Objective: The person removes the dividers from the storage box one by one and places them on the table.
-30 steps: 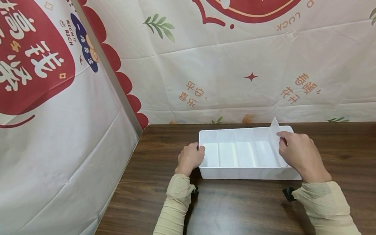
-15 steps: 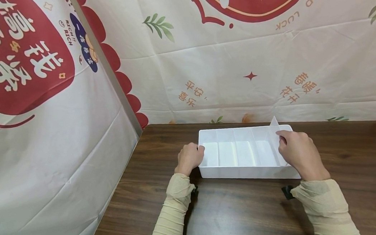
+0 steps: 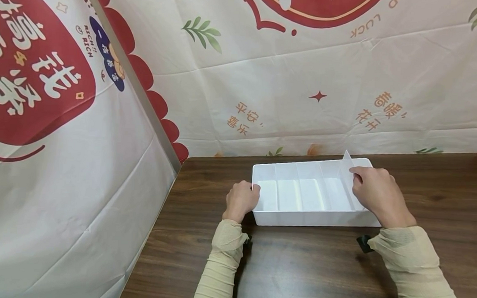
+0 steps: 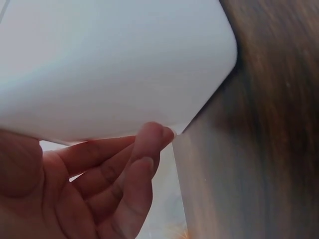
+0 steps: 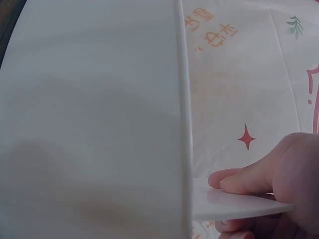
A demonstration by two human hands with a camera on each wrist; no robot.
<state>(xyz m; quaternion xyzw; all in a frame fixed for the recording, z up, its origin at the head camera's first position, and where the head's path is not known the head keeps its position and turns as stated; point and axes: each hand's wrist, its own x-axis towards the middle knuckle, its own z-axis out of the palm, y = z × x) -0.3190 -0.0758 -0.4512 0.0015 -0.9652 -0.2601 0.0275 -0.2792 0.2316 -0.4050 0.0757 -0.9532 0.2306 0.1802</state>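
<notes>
Left hand grips a white tray's left end on the surface; right hand pinches a raised divider.

head overhead; wrists close on tray

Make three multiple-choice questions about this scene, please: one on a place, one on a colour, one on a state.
1. Where does the left hand hold the box?
A. its left end
B. its right end
C. its far wall

2. What colour is the box?
A. red
B. white
C. black

3. How does the divider in the right hand sit?
A. lying flat on the table
B. level with the other dividers
C. standing up above the rim

Answers:
1. A, the fingers curl round the left end.
2. B, every wall is white.
3. C, its far tip rises above the far wall while the hand pinches it.
</notes>
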